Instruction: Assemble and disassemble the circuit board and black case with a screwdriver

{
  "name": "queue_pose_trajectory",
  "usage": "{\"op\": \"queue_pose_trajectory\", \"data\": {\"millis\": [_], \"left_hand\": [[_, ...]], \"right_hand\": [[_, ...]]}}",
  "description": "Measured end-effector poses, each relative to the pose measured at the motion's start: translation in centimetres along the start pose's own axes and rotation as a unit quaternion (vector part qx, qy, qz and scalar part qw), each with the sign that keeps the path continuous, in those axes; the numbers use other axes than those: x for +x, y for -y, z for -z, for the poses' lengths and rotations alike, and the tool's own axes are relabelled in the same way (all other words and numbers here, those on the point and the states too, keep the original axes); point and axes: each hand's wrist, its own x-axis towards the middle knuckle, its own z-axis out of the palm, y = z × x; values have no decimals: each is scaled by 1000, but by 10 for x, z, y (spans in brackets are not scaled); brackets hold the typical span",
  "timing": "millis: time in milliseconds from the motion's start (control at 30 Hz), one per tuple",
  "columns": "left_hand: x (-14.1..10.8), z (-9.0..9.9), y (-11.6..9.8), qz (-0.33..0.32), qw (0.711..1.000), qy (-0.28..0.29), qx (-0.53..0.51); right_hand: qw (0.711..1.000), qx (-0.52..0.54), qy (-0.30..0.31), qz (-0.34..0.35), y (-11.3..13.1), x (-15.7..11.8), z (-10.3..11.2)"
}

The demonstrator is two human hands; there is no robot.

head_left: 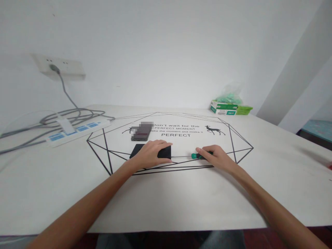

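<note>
— Head view first: where are the two hands?

— Both are out over the white table [166, 200], around the middle of the black line drawing printed on it. The left hand [149, 154] lies palm down on a flat black box [166, 151], fingers curled over its top; the box shows at the hand's left and right edges.

— Is it gripping the box?

— It presses and partly wraps it, a loose clasp rather than a fist. How the thumb sits I cannot tell.

— And the right?

— The right hand [216, 157] is closed around the green handle of a screwdriver [195, 156]. The thin shaft runs left along the table, and its tip meets the right side of the box.

— What else is on the table?

— Just beyond the box, farther from the person, lies a dark phone-like slab [141, 132], partly blurred. Far left sits a white power strip [77, 130] with grey cables [64, 116], one running up to a wall socket [61, 67]. At the far right edge — against the wall — are green and white cartons [224, 108] with a crumpled green bag [229, 94] on top.
</note>
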Motion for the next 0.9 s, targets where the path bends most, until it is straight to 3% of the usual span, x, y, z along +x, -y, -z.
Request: {"op": "queue_pose_trajectory", "data": {"millis": [167, 233, 400, 667, 767, 900], "left_hand": [[0, 1, -1, 3, 1000, 0, 1], [0, 1, -1, 3, 1000, -3, 2], [0, 0, 0, 4, 1000, 3, -1], [0, 5, 3, 63, 997, 21, -49], [-1, 10, 2, 58, 995, 24, -74], [-2, 17, -2, 41, 994, 31, -96]], "right_hand": [[993, 98, 62, -25, 5, -3, 3], [993, 90, 71, -33, 5, -4, 2], [998, -45, 30, 34, 2, -2, -6], [998, -58, -3, 7, -1, 1, 2], [997, -66, -39, 19, -1, 1, 1], [995, -78, -45, 34, 0, 0, -8]]}}
